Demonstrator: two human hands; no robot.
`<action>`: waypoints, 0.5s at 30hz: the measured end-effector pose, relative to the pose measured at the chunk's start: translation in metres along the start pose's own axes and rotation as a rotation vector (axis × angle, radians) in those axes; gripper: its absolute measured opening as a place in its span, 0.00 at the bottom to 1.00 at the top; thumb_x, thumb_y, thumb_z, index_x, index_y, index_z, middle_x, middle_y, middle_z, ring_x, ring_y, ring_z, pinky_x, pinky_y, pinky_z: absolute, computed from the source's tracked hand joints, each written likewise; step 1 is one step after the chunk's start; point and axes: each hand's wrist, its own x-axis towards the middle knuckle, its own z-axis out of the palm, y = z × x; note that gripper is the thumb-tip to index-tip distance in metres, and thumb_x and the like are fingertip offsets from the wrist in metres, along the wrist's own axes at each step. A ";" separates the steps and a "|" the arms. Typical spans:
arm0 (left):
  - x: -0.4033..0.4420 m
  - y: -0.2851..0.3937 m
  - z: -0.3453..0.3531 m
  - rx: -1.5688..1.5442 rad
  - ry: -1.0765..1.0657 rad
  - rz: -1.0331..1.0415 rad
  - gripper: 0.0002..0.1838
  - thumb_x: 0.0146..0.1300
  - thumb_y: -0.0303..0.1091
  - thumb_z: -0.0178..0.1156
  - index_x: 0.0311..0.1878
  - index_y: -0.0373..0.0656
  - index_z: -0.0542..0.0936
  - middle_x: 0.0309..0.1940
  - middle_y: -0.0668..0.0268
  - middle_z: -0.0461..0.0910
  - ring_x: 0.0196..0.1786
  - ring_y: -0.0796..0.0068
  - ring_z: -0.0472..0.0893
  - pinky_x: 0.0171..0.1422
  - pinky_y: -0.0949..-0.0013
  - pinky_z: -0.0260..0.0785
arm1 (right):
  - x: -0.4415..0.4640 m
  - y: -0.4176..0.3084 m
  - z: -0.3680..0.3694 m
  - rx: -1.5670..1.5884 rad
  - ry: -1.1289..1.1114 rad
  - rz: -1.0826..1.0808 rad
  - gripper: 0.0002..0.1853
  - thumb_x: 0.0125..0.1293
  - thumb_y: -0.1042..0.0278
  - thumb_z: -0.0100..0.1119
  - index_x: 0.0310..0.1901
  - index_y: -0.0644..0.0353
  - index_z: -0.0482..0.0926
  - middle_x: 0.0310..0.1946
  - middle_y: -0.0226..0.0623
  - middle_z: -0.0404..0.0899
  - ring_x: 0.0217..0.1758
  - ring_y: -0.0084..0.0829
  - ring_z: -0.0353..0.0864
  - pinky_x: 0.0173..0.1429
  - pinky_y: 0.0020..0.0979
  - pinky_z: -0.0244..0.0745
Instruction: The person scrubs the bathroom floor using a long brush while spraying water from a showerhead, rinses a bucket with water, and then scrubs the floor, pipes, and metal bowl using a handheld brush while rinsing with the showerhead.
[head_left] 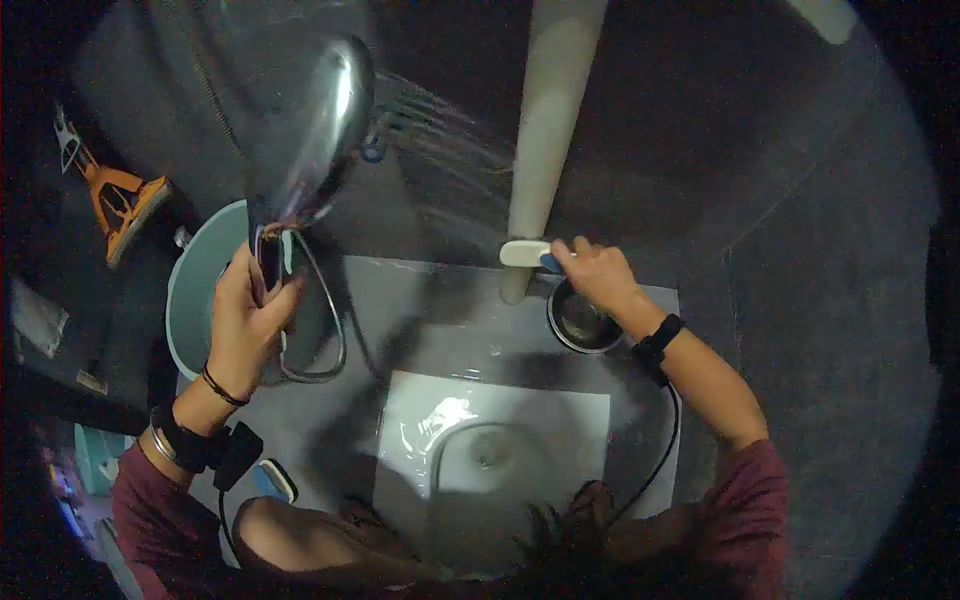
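My left hand [248,320] is wrapped round the handle of a chrome shower head [325,130], raised at the left. Water streaks fan out from it to the right, toward a pale vertical pipe [560,100]. In my right hand [597,275] is a scrub brush [525,254] with a white and blue body, held sideways across the lower part of the pipe. Whether its bristles touch the pipe cannot be seen. Below my right hand a round metal-rimmed container [585,325] sits on the floor. A looped silver hose [338,350] hangs near my left hand.
A teal tub [190,300] stands at the left, partly behind my left hand. A white squat toilet [590,430] is set in the wet grey floor before me. An orange-framed tool [120,200] leans at far left. Another blue-and-white brush [275,480] lies near my leg.
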 end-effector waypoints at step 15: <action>0.006 0.018 0.004 0.050 0.075 0.084 0.09 0.53 0.25 0.53 0.39 0.38 0.70 0.15 0.77 0.61 0.15 0.89 0.62 0.17 0.81 0.54 | 0.007 -0.039 0.018 0.065 -0.158 0.063 0.11 0.53 0.71 0.49 0.40 0.58 0.67 0.19 0.36 0.71 0.15 0.32 0.75 0.17 0.29 0.71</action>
